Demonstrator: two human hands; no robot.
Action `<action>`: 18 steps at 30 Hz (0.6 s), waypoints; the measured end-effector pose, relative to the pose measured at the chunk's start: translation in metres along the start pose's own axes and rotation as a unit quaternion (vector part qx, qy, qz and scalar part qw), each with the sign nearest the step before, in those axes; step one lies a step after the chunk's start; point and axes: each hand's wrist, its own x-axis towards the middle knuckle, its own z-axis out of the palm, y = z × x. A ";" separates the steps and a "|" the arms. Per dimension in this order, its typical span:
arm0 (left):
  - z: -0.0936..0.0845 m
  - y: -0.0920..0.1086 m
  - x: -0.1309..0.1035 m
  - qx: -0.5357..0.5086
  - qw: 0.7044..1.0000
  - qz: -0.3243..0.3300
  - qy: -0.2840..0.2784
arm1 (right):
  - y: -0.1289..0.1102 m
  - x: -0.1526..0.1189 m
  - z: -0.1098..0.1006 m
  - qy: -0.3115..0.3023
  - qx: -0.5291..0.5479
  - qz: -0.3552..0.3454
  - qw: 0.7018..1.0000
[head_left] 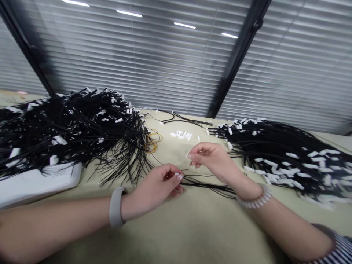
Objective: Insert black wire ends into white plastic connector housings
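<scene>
My left hand [158, 189] is closed in a pinch on the end of a thin black cable, just above the table. A small white bit shows at its fingertips, too blurred to name. From there several black cables [210, 186] run to the right under my right wrist. Raised a little higher and to the right, my right hand [213, 159] pinches a small white plastic connector [188, 154] between thumb and finger. Behind it on the table lies a small group of loose white connectors [181, 135].
A large tangled pile of black cables [82, 121] with white ends fills the left, partly over a white tray [41, 183]. More cables with white connectors [286, 154] lie at right. Several loose cables [187, 119] rest at the back, before a window with blinds [165, 66].
</scene>
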 end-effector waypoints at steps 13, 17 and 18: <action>0.006 0.002 -0.008 0.085 0.996 0.001 0.015 | -0.007 -0.027 0.019 -0.017 -0.025 -0.042 0.999; 0.007 0.003 -0.009 0.101 0.995 0.001 0.020 | -0.008 -0.030 0.017 -0.043 -0.132 -0.119 0.983; 0.008 0.003 -0.009 0.102 0.995 0.003 0.021 | -0.009 -0.031 0.016 -0.054 -0.147 -0.126 0.980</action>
